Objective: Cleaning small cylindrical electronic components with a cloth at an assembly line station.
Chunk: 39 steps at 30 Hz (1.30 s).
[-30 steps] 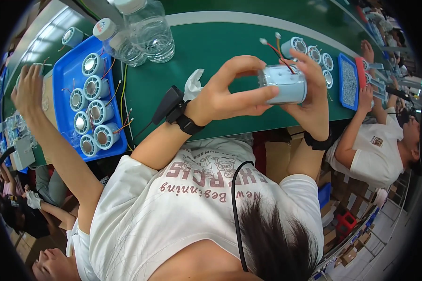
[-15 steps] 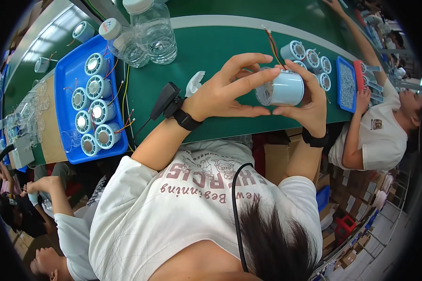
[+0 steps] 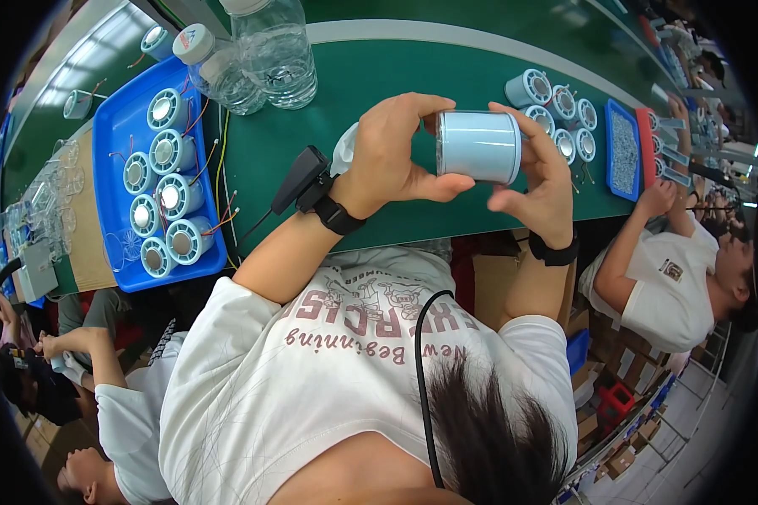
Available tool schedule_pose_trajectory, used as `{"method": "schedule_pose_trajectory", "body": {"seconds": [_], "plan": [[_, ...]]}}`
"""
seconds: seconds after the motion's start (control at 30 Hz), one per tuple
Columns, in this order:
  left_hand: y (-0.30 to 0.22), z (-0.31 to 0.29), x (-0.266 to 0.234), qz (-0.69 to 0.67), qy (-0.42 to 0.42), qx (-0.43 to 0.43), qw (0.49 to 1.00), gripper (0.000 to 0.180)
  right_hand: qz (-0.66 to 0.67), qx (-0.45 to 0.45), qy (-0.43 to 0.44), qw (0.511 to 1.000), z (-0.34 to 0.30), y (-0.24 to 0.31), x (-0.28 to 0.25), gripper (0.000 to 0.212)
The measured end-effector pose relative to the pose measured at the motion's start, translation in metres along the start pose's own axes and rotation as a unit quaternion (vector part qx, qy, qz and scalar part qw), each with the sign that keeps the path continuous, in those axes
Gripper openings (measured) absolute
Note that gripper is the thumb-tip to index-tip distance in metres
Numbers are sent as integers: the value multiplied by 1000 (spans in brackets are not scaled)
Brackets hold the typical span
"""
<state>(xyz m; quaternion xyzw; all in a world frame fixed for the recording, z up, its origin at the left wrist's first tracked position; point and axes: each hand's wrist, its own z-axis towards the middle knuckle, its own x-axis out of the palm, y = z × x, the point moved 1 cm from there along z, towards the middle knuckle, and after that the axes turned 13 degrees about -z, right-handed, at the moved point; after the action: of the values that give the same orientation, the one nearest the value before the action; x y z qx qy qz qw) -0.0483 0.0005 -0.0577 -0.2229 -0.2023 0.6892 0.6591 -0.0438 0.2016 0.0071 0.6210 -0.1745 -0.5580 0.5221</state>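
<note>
A pale blue cylindrical motor housing [image 3: 478, 147] is held level between my hands above the green bench. What looks like a clear rim shows at its left end. My left hand [image 3: 393, 151] grips that end, with its fingers behind and its thumb beneath. On the right end rest the curled fingers of my right hand [image 3: 541, 164]; its thumb is lowered, seemingly off the surface. No wires show on the housing from this side. Behind my left hand lies a crumpled white tissue [image 3: 344, 150], partly hidden.
At left, a blue tray [image 3: 114, 227] holds several similar housings with wires. Two clear plastic bottles [image 3: 282, 63] stand behind it. More housings [image 3: 564, 109] stand at the right, near a blue bin [image 3: 623, 151] of small parts. A co-worker [image 3: 661, 261] sits at right.
The housing has turned, so its wires and much of the clear end no longer show. Both hands have shifted slightly left. The co-worker at right has drawn back an outstretched arm.
</note>
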Motion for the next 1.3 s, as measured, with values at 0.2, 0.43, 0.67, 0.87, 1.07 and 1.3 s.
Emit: {"method": "schedule_pose_trajectory", "body": {"seconds": [0.2, 0.43, 0.67, 0.87, 1.07, 1.3], "plan": [[6, -2, 7, 77, -54, -105, 990, 54, -179, 68, -15, 981, 29, -11, -8, 74], [3, 7, 12, 132, -82, -181, 971, 34, -416, 159, -59, 893, 76, -57, -36, 64], [10, 4, 10, 164, -40, -165, 972, 16, -577, 115, -1, 809, 93, -63, -33, 65], [6, 5, 8, 184, -24, -149, 971, 6, -410, 0, -47, 911, 154, -7, -1, 56], [3, 9, 10, 171, -20, -124, 977, 6, -422, -157, -9, 893, 291, -66, 45, 59], [-1, -1, 7, 174, -28, -120, 977, 9, -560, -127, 45, 817, 317, -84, 70, 58]]}}
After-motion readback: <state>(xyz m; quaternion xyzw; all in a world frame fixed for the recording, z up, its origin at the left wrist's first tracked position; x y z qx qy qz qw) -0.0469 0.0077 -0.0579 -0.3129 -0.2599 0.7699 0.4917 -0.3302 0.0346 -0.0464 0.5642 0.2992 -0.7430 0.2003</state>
